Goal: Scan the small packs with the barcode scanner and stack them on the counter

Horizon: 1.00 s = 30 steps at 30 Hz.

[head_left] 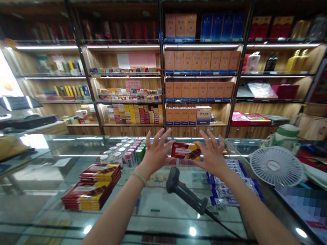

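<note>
A red, brown and yellow chocolate pack lies between my two hands at the far side of the glass counter. My left hand is at its left end, fingers spread, thumb and index finger beside the pack. At the right end is my right hand, its fingers also spread and its thumb low by the pack. I cannot tell how firmly either hand touches it. Two stacks of similar chocolate packs lie left of my left forearm. Below my hands rests a black barcode scanner with its cable running right.
Several small cans or jars stand left of my left hand. Blue and white packets lie partly behind my right forearm. Farther right are a white fan and a green-lidded jug. Stocked shelves line the wall behind the glass counter.
</note>
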Each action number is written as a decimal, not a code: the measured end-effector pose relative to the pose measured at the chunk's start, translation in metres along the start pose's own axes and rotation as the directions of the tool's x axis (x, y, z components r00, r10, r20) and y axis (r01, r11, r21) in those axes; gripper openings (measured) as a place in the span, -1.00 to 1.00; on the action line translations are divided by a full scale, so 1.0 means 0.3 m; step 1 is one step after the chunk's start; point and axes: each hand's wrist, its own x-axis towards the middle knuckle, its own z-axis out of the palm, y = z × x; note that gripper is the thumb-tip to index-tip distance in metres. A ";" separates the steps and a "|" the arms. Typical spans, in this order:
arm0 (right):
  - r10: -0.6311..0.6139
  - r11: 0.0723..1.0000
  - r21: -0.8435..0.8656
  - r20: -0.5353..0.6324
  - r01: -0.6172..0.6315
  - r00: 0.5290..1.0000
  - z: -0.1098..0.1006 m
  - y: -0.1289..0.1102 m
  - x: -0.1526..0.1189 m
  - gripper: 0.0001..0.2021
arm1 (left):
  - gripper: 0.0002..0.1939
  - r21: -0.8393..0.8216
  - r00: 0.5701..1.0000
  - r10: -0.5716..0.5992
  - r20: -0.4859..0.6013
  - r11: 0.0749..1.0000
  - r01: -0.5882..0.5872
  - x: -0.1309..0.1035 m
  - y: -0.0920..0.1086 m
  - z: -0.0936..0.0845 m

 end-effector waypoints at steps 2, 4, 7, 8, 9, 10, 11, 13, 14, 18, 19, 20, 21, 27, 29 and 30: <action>-0.021 1.000 0.004 0.003 0.021 1.000 -0.015 -0.005 0.014 -0.46 | -0.35 0.008 1.000 0.014 -0.001 1.000 -0.014 -0.002 -0.011 -0.020; -0.039 0.999 0.009 0.010 0.039 0.999 -0.030 -0.013 0.024 -0.46 | -0.37 0.014 1.000 0.023 -0.002 1.000 -0.023 -0.008 -0.020 -0.039; -0.058 0.998 0.010 0.021 0.058 0.998 -0.049 -0.026 0.032 -0.45 | -0.38 0.028 0.999 0.033 -0.007 0.999 -0.032 -0.020 -0.027 -0.061; -0.062 0.998 0.007 0.023 0.062 0.998 -0.056 -0.031 0.033 -0.44 | -0.38 0.034 0.999 0.035 -0.011 0.999 -0.035 -0.024 -0.029 -0.069; -0.066 0.998 0.004 0.025 0.066 0.998 -0.063 -0.037 0.035 -0.43 | -0.38 0.036 0.999 0.039 -0.013 0.999 -0.038 -0.028 -0.031 -0.078; -0.071 0.997 0.001 0.025 0.071 0.997 -0.071 -0.043 0.037 -0.42 | -0.38 0.036 0.999 0.044 -0.015 0.998 -0.043 -0.032 -0.033 -0.087; -0.077 0.997 -0.002 0.025 0.077 0.997 -0.079 -0.050 0.039 -0.42 | -0.38 0.034 0.999 0.051 -0.016 0.998 -0.050 -0.036 -0.036 -0.099; -0.090 0.996 -0.007 0.023 0.090 0.996 -0.096 -0.068 0.045 -0.41 | -0.37 0.030 0.997 0.069 -0.016 0.997 -0.068 -0.045 -0.046 -0.126; -0.096 0.995 -0.008 0.020 0.096 0.995 -0.104 -0.080 0.049 -0.41 | -0.37 0.030 0.997 0.076 -0.014 0.997 -0.076 -0.051 -0.053 -0.142; -0.119 0.993 -0.002 0.018 0.119 0.993 -0.118 -0.141 0.072 -0.39 | -0.37 0.034 0.996 0.084 0.004 0.996 -0.084 -0.082 -0.096 -0.210; -0.125 0.992 0.003 0.019 0.125 0.992 -0.118 -0.159 0.077 -0.38 | -0.36 0.034 0.997 0.082 0.010 0.996 -0.082 -0.092 -0.110 -0.226; -0.131 0.991 0.009 0.019 0.131 0.991 -0.116 -0.178 0.083 -0.39 | -0.34 0.036 0.997 0.080 0.017 0.996 -0.081 -0.104 -0.124 -0.241; -0.137 0.990 0.017 0.019 0.137 0.990 -0.114 -0.196 0.088 -0.39 | -0.33 0.039 0.997 0.079 0.024 0.996 -0.080 -0.116 -0.137 -0.255; -0.166 0.985 0.050 -0.005 0.166 0.986 -0.103 -0.297 0.115 -0.42 | -0.31 0.074 0.996 0.068 0.056 0.995 -0.073 -0.183 -0.203 -0.324; -0.179 0.982 0.055 -0.017 0.179 0.984 -0.102 -0.324 0.124 -0.43 | -0.31 0.080 0.995 0.070 0.065 0.994 -0.075 -0.197 -0.223 -0.343; -0.183 0.981 0.057 -0.026 0.185 0.983 -0.101 -0.338 0.130 -0.43 | -0.31 0.080 0.995 0.069 0.069 0.994 -0.074 -0.204 -0.234 -0.353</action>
